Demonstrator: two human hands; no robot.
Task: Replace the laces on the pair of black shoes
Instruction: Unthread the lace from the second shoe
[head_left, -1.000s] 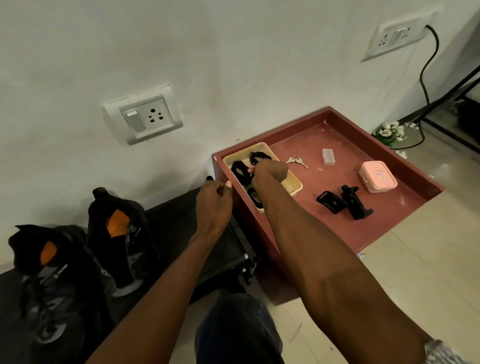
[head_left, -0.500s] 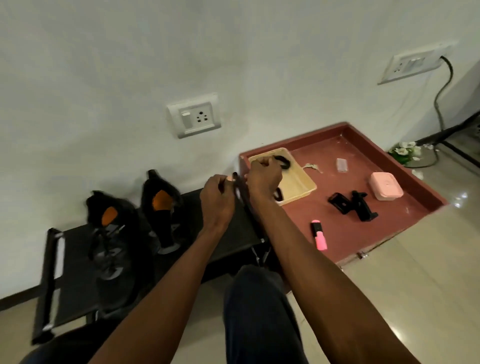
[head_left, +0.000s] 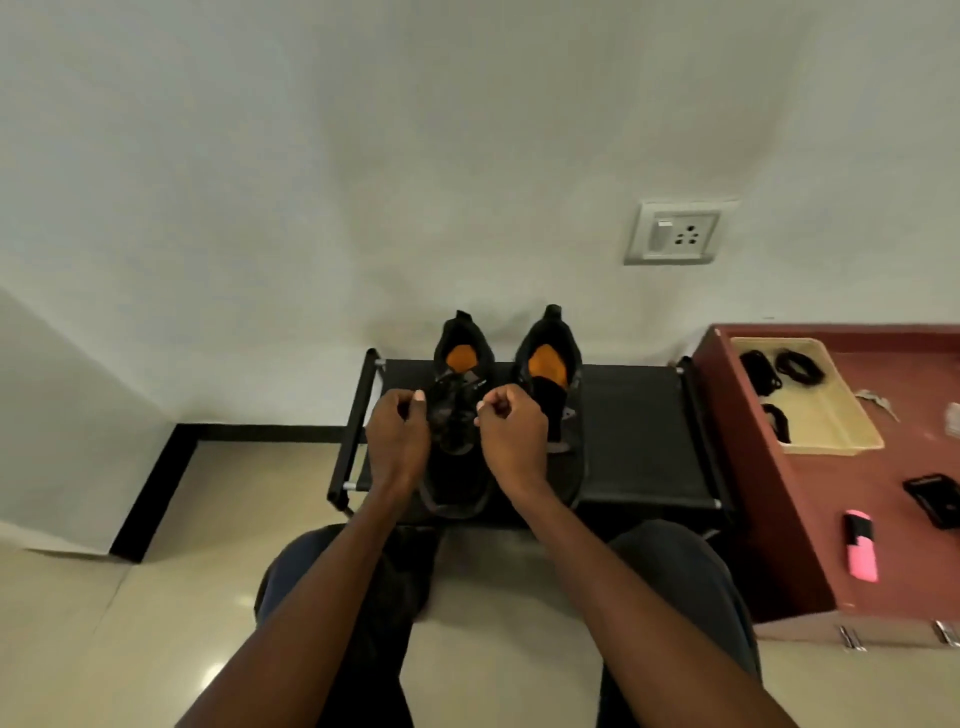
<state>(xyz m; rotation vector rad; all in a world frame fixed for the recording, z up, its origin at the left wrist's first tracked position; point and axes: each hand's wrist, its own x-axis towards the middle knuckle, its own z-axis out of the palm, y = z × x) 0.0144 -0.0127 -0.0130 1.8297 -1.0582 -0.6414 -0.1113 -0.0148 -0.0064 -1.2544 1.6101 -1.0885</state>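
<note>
**Hands moving from the lace tray to the left shoe**

The pair of black shoes is standing side by side on the black shoe rack (head_left: 634, 441) against the wall, orange insoles showing. The left shoe (head_left: 457, 415) is sitting between both hands; the right shoe (head_left: 550, 384) is sitting just beside it, partly behind the right wrist.

A second ago both hands were working at the cream tray (head_left: 826, 415) on the red-brown table (head_left: 769, 519); now they are working over the left shoe's lacing area, and the view is facing the rack head-on. The left hand (head_left: 397, 441) and the right hand (head_left: 514, 441) are both curled with fingertips pinched together. A lace is presumably being held, but it is too dark and thin to confirm.

Judgement: fetching is complete and threading of the left shoe is beginning. Three lace bundles (head_left: 795, 366) are remaining in the tray. A pink highlighter (head_left: 862, 545) and a wall socket (head_left: 675, 234) are lying outside the work area.
</note>
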